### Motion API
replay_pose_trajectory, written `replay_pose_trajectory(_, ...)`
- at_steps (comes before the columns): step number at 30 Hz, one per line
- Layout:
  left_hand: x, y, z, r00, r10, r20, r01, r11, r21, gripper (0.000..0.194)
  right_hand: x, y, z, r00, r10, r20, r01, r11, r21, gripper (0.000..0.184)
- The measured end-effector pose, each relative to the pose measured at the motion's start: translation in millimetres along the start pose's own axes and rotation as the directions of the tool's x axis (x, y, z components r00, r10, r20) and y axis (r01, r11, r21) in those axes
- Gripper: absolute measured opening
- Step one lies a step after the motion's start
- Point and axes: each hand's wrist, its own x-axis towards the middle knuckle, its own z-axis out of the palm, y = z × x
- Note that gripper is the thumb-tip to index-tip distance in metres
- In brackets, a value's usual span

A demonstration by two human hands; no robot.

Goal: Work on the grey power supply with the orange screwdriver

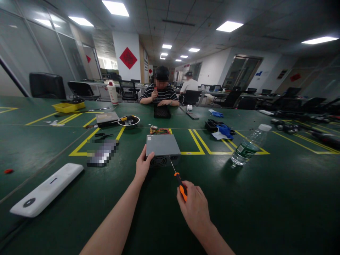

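A grey metal computer power supply [163,144] lies on the green table, its fan grille facing me and a bundle of coloured cables [160,131] behind it. My left hand [143,164] grips the box at its left front corner, thumb on the top edge. In my right hand [195,203] is a screwdriver [181,186] with an orange and black handle, my fingers closed round it. Its thin shaft slants up and left, with the tip at the front face of the box, right of the fan. Whether it sits on a screw is too small to tell.
On the right stands a water bottle [248,147], with blue gloves [224,131] behind it. A pixelated flat object [103,154] and a long white device [49,189] lie left. Farther back are a bowl of tools [129,121] and a yellow tray [69,105]. A person [160,92] sits opposite.
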Motion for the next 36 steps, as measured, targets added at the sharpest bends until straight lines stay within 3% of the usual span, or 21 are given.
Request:
replay_pose_trajectory(8,-0.2,1.0,0.4,1.0,0.014,0.003,-0.014,1.0,0.015,0.065,-2.1,6.9,-1.7,0.999,0.02,-0.04,-0.021,0.999,-0.043,0.026)
replay_pose_trajectory(14,0.0,0.6,0.2,1.0,0.01,-0.004,-0.01,1.0,0.028,0.066,0.5,5.1,-3.5,0.999,-0.013,-0.034,0.017,0.995,0.096,0.027)
replay_pose_trajectory(18,0.4,-0.8,0.1,1.0,0.007,-0.002,-0.007,1.0,0.027,0.064,0.0,0.4,-4.4,0.999,0.026,-0.022,-0.022,0.988,0.152,0.028)
replay_pose_trajectory(27,0.4,-0.4,0.4,1.0,0.003,0.009,-0.003,1.0,0.024,0.065,-2.8,5.1,-3.8,0.998,-0.069,-0.013,0.068,0.997,-0.025,0.029)
replay_pose_trajectory(31,0.2,-0.6,-0.5,1.0,0.01,0.014,-0.011,0.999,0.031,0.064,-2.1,2.3,-2.7,0.998,-0.016,0.057,0.017,1.0,-0.015,0.037)
replay_pose_trajectory(36,1.4,-2.9,-0.3,1.0,0.021,-0.002,-0.021,1.0,0.024,0.063,-4.0,-1.4,1.1,0.995,0.016,0.099,-0.015,1.0,-0.008,0.031)
